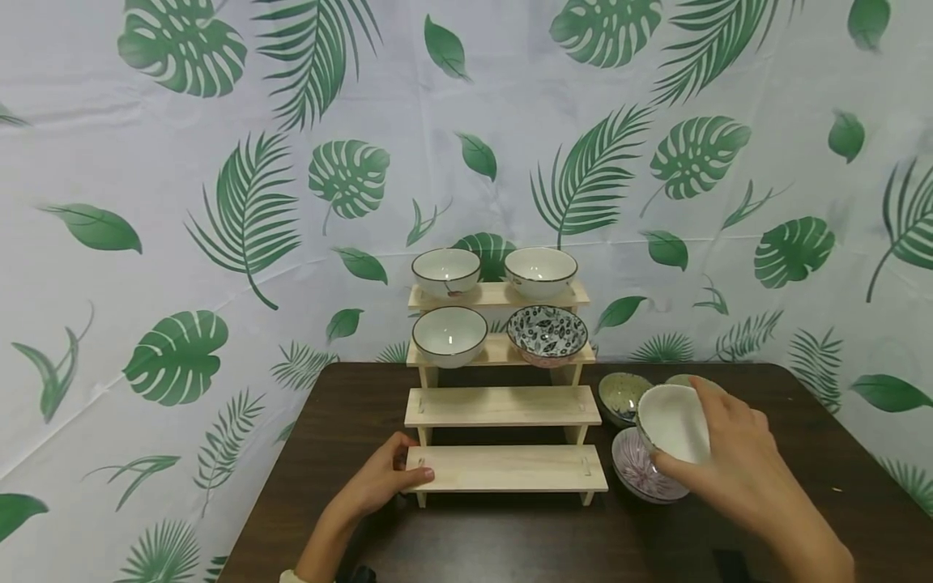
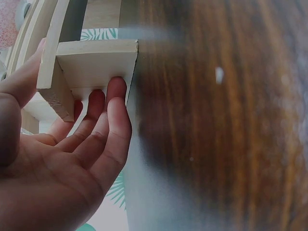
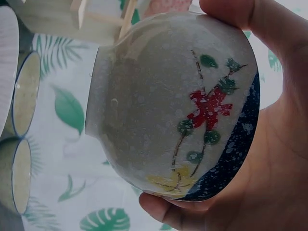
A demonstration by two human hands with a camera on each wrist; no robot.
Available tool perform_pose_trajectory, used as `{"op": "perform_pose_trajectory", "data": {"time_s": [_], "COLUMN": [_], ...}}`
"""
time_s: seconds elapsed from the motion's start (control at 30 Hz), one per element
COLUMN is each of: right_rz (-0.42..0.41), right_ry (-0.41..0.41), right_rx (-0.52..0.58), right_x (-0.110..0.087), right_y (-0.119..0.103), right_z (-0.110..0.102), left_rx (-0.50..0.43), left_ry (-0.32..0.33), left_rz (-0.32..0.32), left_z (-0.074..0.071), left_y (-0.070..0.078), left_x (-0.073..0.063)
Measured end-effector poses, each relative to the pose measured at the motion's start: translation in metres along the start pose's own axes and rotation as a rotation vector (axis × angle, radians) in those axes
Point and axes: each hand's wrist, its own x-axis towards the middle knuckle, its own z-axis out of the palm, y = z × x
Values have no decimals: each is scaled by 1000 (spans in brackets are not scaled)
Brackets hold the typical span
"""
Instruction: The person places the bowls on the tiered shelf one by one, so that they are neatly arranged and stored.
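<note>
- While the rack (image 1: 503, 406) runs lengthwise from left to right, the left hand (image 1: 385, 474) grips its lower left corner.
- Right of the rack and apart from it, the right hand (image 1: 739, 453) clasps a tilted bowl (image 1: 675, 423).

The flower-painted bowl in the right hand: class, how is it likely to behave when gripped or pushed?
The bowl looks like glazed ceramic, so it is probably stiff and could break if dropped. Its smooth, rounded outside may feel slippery. Its foot is narrower than its body, so, once set down, it might tip if pushed high up.
</note>
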Motion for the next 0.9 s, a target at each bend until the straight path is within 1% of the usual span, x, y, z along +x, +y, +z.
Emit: {"op": "perform_pose_trajectory", "data": {"time_s": [0.17,0.33,0.5,0.7,0.9], "right_rz": [-28,-66,-76,-109,-103], "right_ry": [-6,20,-9,8,-19], "right_rx": [-3,8,15,35,43], "right_x": [-1,-1,1,2,4], "right_y": [-12,-22,-33,-46,-61], "right_z": [2,3,1,0,0], "left_rx": [9,25,32,23,1], "left_ry": [2,6,7,8,-4], "left_rz": [3,6,13,12,18], "left_z": [-1,-1,-1,-1,0], "left_y": [0,0,0,1,1], "left_x": [-1,-1,-2,-2,-2]}}
